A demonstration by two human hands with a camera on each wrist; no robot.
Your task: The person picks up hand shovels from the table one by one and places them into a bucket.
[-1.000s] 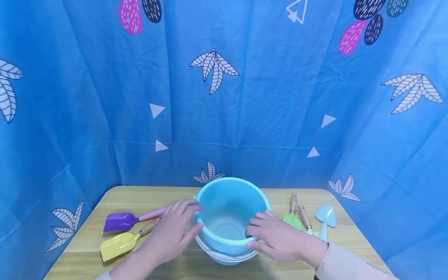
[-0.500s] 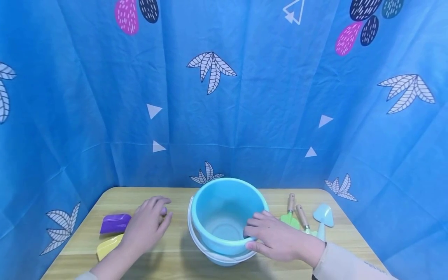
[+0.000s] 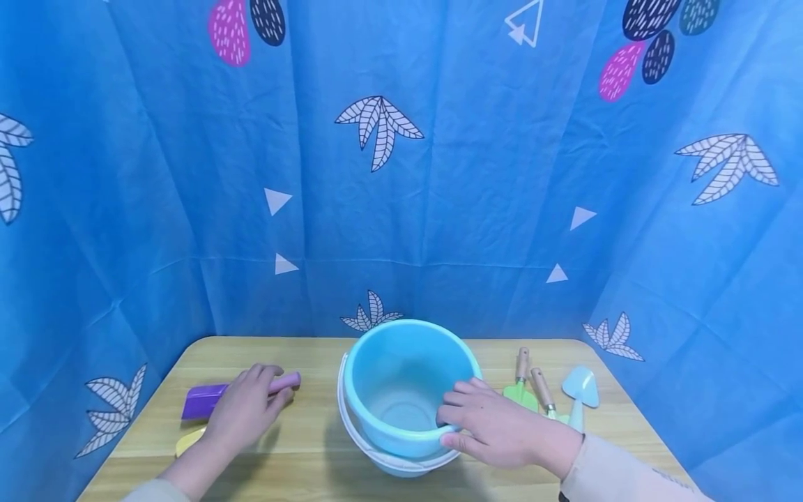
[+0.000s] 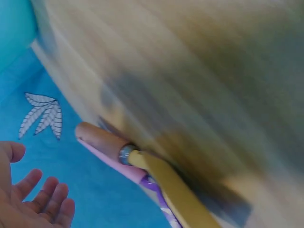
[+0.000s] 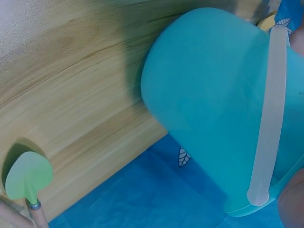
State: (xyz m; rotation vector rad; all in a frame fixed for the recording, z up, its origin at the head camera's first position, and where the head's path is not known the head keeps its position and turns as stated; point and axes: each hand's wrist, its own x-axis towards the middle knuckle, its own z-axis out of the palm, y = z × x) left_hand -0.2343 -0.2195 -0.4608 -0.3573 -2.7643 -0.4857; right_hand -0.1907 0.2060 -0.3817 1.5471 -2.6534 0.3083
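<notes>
A turquoise bucket [image 3: 408, 355] stands mid-table in the head view, its white handle [image 3: 343, 408] hanging down the outside. My right hand [image 3: 495, 425] grips the rim at the near right, fingers inside and thumb outside. The bucket wall [image 5: 204, 95] fills much of the right wrist view. To the left, my left hand [image 3: 241, 408] is over a purple scoop [image 3: 202, 401] with a pink handle [image 3: 286, 381]. In the left wrist view its fingers [image 4: 50, 190] are spread and loosely bent, apart from the handles. A yellow scoop [image 3: 190, 440] with a wooden handle [image 4: 102, 139] lies beside the purple one, partly hidden by my arm.
Right of the bucket lie a green spade [image 3: 521, 395], a second wooden-handled tool [image 3: 543, 389] and a light blue shovel [image 3: 581, 385]. Blue patterned cloth [image 3: 401, 209] hangs behind the wooden table [image 3: 301, 460] and along both sides.
My left hand has left the bucket's left side and moved left over the scoops. The bucket handle now hangs lower on the left. My right hand keeps its grip on the rim.
</notes>
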